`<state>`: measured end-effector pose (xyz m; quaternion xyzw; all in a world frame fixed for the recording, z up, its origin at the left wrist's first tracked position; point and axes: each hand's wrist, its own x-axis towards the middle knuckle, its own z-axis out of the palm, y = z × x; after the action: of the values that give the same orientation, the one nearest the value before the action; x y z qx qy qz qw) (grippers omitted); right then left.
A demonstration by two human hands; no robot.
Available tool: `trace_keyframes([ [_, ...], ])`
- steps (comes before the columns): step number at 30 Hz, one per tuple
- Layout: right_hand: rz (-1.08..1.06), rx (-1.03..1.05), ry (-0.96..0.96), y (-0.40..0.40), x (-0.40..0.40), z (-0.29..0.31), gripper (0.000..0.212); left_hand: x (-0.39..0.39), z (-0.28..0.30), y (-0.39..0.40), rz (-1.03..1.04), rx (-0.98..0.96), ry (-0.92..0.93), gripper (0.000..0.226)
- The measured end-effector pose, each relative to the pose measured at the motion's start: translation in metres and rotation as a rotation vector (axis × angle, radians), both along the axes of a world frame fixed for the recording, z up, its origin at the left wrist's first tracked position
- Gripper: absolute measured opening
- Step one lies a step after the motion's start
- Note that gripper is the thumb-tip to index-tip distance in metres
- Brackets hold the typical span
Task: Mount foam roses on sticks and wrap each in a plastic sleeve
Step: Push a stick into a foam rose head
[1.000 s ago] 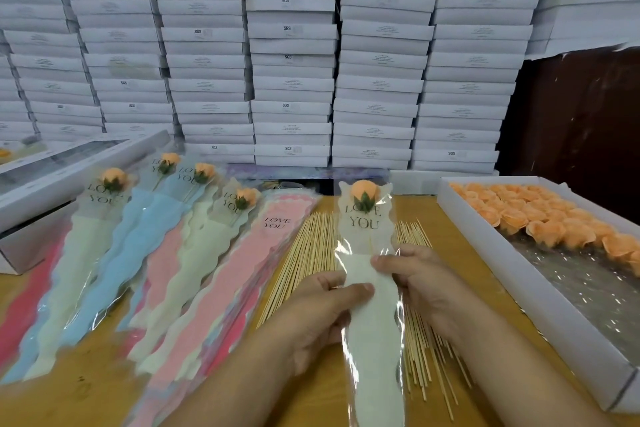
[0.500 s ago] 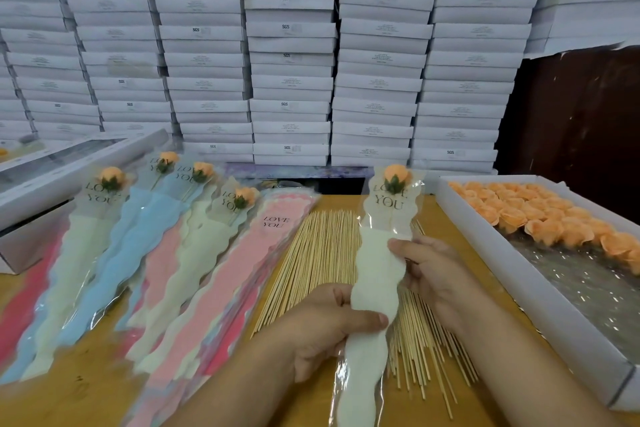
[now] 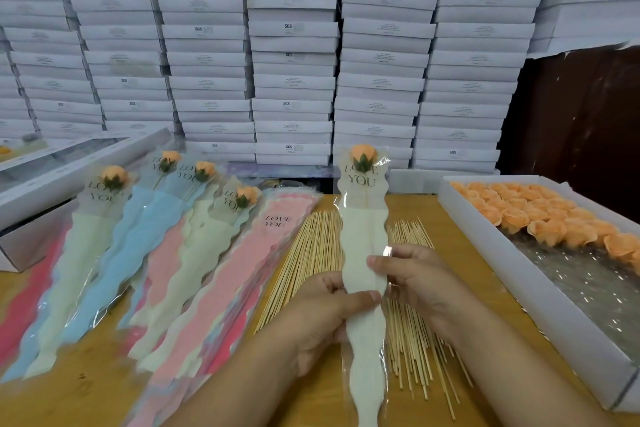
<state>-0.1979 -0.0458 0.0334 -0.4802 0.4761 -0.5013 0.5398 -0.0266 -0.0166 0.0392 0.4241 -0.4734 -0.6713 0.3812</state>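
Sleeved rose up off the tabletop, one slip from trouble

Left hand [image 3: 329, 308] and right hand [image 3: 415, 281] both pinch the sleeve [image 3: 363, 243] mid-length over the sticks [image 3: 311, 253]; the rose [image 3: 363, 154] tops it. Squeeze unevenly and I'd guess the stick slides or the plastic creases.

wooden table [image 3: 446, 218]: stick pile [image 3: 311, 253], wrapped roses [image 3: 114, 236], sleeve stack [image 3: 242, 281], rose tray [image 3: 519, 270]

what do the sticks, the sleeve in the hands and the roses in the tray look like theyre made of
Sticks: pale, matte, probably bamboo or wood, like skewers.
Sleeve: clear glossy plastic film, with glints along its edges, over a cream matte liner, possibly paper.
Roses: orange, soft and matte with no shine, so likely foam.
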Motion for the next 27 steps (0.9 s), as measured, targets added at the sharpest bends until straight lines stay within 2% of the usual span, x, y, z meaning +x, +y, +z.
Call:
trace_keyframes([
  [7, -0.102, -0.013, -0.076, 0.0, -0.005, 0.005, 0.011, 0.0, -0.001, 0.001, -0.136, 0.032, -0.074, 0.021],
  [14, -0.096, -0.016, -0.123, 0.001, -0.002, 0.007, 0.017, 0.001, -0.002, 0.0, -0.099, 0.011, -0.052, 0.015],
  [18, -0.147, 0.011, -0.211, -0.001, -0.004, 0.012, 0.031, 0.006, 0.004, -0.001, -0.088, -0.022, -0.035, 0.032],
  [21, -0.153, 0.029, -0.208, -0.002, -0.009, 0.011, 0.037, 0.013, 0.015, -0.005, -0.042, -0.076, -0.036, 0.022],
  [23, -0.157, 0.037, -0.2, -0.002, -0.011, 0.009, 0.037, 0.02, 0.024, -0.01, 0.018, -0.118, -0.059, 0.011],
  [27, -0.154, 0.039, -0.177, -0.003, -0.013, 0.008, 0.034, 0.046, 0.049, -0.024, 0.083, -0.191, -0.169, 0.024],
])
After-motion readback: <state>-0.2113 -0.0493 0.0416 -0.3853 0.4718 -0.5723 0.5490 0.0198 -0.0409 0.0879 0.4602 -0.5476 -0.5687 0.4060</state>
